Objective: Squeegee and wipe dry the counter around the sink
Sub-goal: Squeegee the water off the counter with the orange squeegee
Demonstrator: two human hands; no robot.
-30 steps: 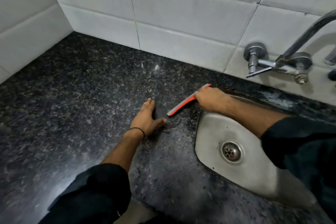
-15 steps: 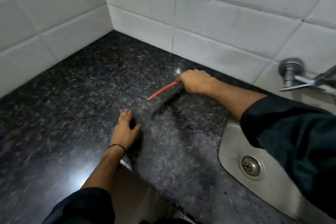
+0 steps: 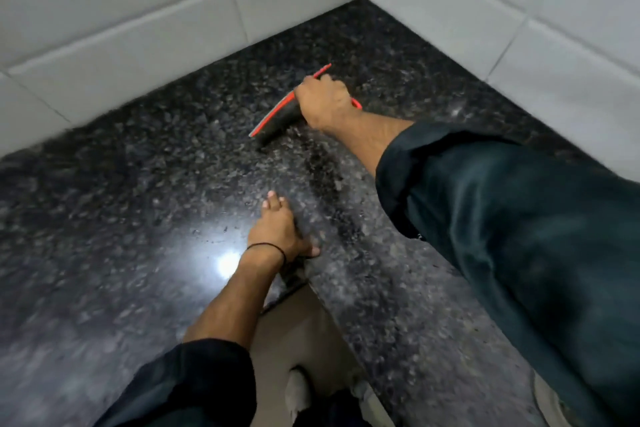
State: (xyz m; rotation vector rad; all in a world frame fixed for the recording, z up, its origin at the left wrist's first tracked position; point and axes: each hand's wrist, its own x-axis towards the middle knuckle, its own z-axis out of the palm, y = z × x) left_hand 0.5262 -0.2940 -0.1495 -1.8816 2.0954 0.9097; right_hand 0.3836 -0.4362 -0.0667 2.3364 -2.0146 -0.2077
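A: Which entry is being listed first, as the largest?

B: A dark speckled stone surface (image 3: 121,218) is being catalogued. It is being bounded at the back by white tiled walls (image 3: 121,28), which are meeting in a corner. A bright spot of light (image 3: 228,263) is being reflected in it beside the left wrist.

A: What is being entered next?

B: Two dark sleeves are being listed. The right sleeve (image 3: 519,236) is being stretched across the surface toward the corner, and the left sleeve (image 3: 194,385) is being shown at the lower edge. A strip of beige floor (image 3: 294,333) is being shown between them, below the surface's front edge.

A: How are the hands being recorded?

B: The right hand (image 3: 323,102) is being recorded as curled tightly round the squeegee (image 3: 273,116). The left hand (image 3: 277,229) is being pressed flat on the surface by its front edge, with the fingers straight and together and the thumb spread sideways.

A: Where is the squeegee being logged?

B: It is being logged near the wall corner. Its dark, red-edged blade appears to be laid against the surface, with red parts sticking out on both sides of the fist.

A: What is being entered as the smallest item?

B: A thin black band (image 3: 268,247) is being worn on the left wrist.
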